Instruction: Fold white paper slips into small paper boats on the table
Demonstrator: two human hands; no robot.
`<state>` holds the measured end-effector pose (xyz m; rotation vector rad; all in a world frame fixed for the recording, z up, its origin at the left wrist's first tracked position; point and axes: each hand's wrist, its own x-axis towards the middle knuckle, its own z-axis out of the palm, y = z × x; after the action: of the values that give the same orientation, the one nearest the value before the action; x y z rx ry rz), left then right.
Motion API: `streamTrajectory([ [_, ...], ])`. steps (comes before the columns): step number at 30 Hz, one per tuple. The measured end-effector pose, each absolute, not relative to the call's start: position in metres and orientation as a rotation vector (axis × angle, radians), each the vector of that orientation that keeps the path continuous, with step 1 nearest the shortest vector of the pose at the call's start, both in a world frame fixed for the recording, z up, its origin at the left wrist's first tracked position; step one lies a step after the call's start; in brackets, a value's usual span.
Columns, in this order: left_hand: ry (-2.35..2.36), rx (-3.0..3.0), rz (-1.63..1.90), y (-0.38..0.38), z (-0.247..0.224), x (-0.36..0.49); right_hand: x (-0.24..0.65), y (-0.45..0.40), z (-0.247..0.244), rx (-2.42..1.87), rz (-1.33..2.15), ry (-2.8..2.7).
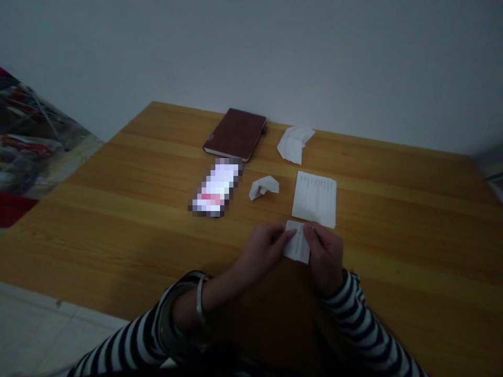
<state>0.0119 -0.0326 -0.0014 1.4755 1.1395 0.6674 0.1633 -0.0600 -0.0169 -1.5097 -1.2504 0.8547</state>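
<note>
Paper slip (299,251), edges between fingers (313,238)

Place: home or small office, cannot tell which
Honey-brown, wood-grained table (393,209): desk-like, bearing a closed dark-red rectangular notebook (238,131)
Plain grey-blue wall (251,52): behind the table's far edge
Jumbled red-and-grey clutter (31,125): beyond the left edge, homelike

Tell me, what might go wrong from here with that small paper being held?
The small paper looks thin and is held by the left hand and right hand, so an uneven pull could tear it. The printed sheets lie loose just beyond the right hand; a knock might shift them.
</note>
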Motion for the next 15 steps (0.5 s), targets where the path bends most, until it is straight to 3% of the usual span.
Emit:
streamTrajectory([
  [4, 1.032, 1.293, 0.498, -0.0319, -0.0004, 0.0095, 0.1632, -0.0606, -0.0169, -1.522, 0.783, -1.220],
  [15, 1.038, 1.321, 0.567, -0.0276, -0.0018, 0.0047, 0.1603, -0.0583, -0.0173, -1.493, 0.799, -1.127],
])
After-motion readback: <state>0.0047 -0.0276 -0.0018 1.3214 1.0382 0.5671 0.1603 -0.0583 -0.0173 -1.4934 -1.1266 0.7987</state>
